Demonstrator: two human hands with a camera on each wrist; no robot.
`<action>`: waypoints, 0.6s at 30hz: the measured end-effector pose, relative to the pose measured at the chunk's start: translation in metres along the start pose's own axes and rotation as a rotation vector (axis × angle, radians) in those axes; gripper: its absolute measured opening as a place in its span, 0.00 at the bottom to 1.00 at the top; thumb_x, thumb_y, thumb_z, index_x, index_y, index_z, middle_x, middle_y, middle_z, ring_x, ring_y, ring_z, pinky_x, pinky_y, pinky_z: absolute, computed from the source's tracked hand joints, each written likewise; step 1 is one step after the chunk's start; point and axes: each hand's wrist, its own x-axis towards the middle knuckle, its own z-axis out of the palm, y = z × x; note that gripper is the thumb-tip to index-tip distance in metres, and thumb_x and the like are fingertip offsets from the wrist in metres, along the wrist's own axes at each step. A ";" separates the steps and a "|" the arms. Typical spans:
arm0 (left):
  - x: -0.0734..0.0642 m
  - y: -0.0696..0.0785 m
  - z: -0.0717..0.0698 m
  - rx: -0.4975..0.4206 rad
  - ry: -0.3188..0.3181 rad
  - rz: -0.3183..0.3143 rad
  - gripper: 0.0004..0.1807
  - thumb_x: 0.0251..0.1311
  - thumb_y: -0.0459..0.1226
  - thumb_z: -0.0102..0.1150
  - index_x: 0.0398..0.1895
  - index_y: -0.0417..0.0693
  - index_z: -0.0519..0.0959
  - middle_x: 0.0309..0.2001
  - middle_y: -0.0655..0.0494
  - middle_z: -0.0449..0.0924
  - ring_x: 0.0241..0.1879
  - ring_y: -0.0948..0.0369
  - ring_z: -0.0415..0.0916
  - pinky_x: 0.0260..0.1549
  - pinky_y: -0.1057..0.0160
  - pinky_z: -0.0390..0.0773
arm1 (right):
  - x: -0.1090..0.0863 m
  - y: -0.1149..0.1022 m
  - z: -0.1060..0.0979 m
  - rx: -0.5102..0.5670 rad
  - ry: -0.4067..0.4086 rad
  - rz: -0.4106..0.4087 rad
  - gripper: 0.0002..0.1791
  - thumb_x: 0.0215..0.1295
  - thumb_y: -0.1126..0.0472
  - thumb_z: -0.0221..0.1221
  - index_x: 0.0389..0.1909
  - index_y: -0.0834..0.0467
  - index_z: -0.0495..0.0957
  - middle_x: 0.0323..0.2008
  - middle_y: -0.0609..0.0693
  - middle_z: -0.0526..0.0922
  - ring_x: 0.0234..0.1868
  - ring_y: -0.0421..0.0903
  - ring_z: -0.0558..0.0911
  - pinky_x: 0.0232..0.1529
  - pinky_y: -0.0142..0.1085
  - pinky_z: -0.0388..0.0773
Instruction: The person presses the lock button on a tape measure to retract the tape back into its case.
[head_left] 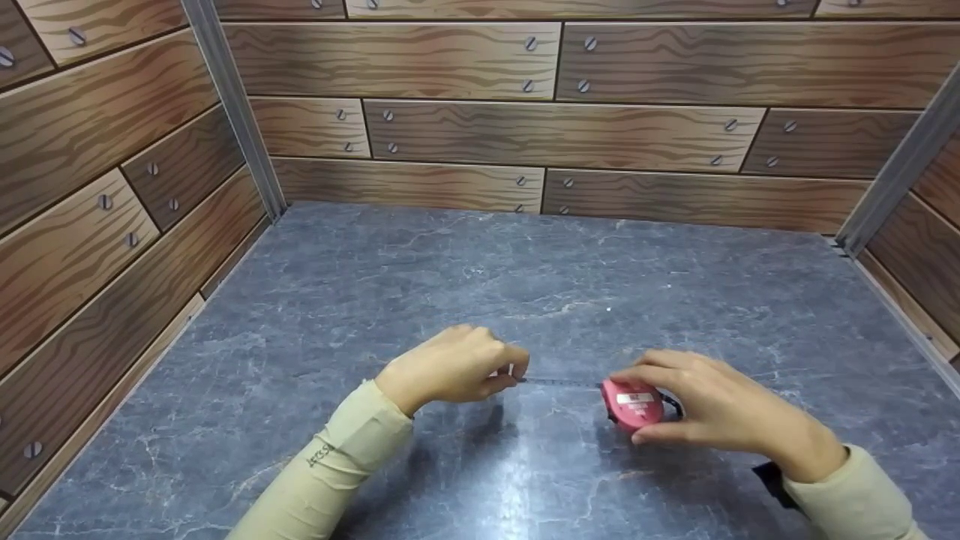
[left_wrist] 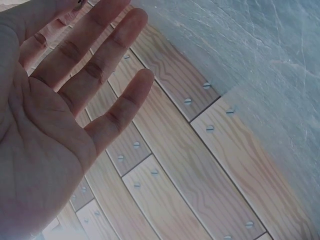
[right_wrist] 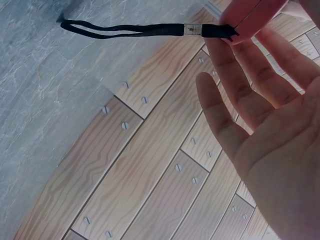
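Note:
A round pink-red tape measure (head_left: pixel 632 405) with a pale label is held by my right hand (head_left: pixel 701 401), thumb and fingers on opposite edges of its case. A thin dark strip of tape blade (head_left: pixel 562 382) stretches from the case to my left hand (head_left: pixel 457 365), which pinches its end between thumb and forefinger. In the right wrist view a black wrist strap (right_wrist: pixel 135 30) hangs from the pink case (right_wrist: pixel 250 20). The left wrist view shows the left palm (left_wrist: pixel 45 130) with the other fingers loosely extended; the pinched tip is barely visible there.
A dark blue-grey marbled tabletop (head_left: pixel 450 277) lies beneath both hands. Wood-plank-patterned walls (head_left: pixel 450 60) stand at the back and sides, with grey metal posts (head_left: pixel 236 105) at the corners. Bright glare falls on the table's front middle.

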 end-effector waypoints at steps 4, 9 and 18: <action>0.000 0.000 0.001 -0.005 0.009 0.012 0.03 0.72 0.36 0.65 0.39 0.54 0.85 0.32 0.61 0.89 0.27 0.67 0.78 0.28 0.65 0.77 | 0.000 -0.001 0.001 -0.020 0.031 -0.026 0.34 0.56 0.43 0.79 0.63 0.50 0.84 0.51 0.39 0.87 0.48 0.39 0.86 0.48 0.44 0.88; 0.000 0.001 0.001 -0.003 0.010 0.022 0.03 0.73 0.36 0.65 0.39 0.54 0.84 0.31 0.60 0.88 0.26 0.67 0.75 0.27 0.66 0.76 | 0.001 -0.002 0.002 -0.028 0.045 -0.040 0.35 0.54 0.41 0.80 0.62 0.50 0.85 0.50 0.38 0.87 0.47 0.38 0.86 0.48 0.43 0.87; 0.002 0.006 -0.001 -0.015 -0.019 0.000 0.03 0.73 0.37 0.65 0.39 0.54 0.84 0.32 0.60 0.88 0.24 0.68 0.72 0.26 0.68 0.73 | 0.001 -0.005 0.006 -0.039 0.077 -0.063 0.36 0.54 0.37 0.78 0.61 0.50 0.85 0.49 0.38 0.87 0.45 0.37 0.85 0.46 0.42 0.87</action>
